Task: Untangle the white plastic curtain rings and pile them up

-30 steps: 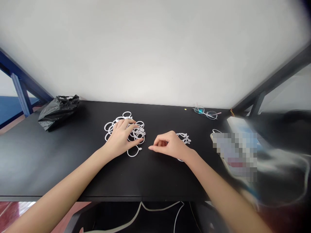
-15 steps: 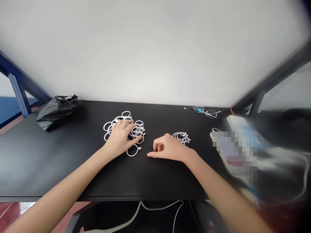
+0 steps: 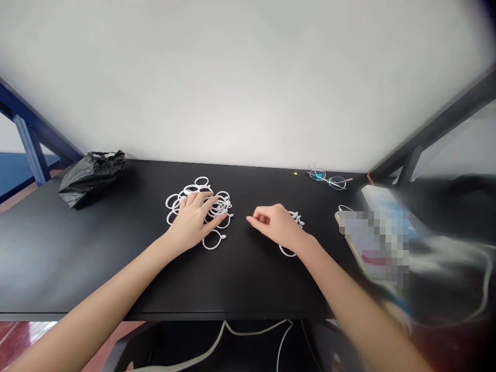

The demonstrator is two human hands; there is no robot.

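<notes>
Several white rings with small knobs point(image 3: 211, 239), like curtain rings, lie in a loose heap on the black table point(image 3: 135, 258). Spread over that heap, my left hand point(image 3: 194, 217) is open, palm down, its fingertips touching the rings. To its right, my right hand point(image 3: 277, 223) hovers low over the table with loosely curled fingers. Its thumb stands apart from the index finger, and no object shows between them. Behind this hand is a smaller group of white rings point(image 3: 297, 218), partly covered. One more white ring point(image 3: 287, 253) pokes out below the right wrist.
A crumpled black plastic bag point(image 3: 91, 178) lies at the left back. Eyeglasses point(image 3: 327, 179) rest by the wall at the right back. A blurred-out item point(image 3: 374, 248) and a white box point(image 3: 382, 199) are on the right. White cables point(image 3: 251, 333) hang below the table edge.
My right hand has moved a little right and away from me, covering more of the smaller ring group. A ring now shows below its wrist. My left hand stays nearly still.
</notes>
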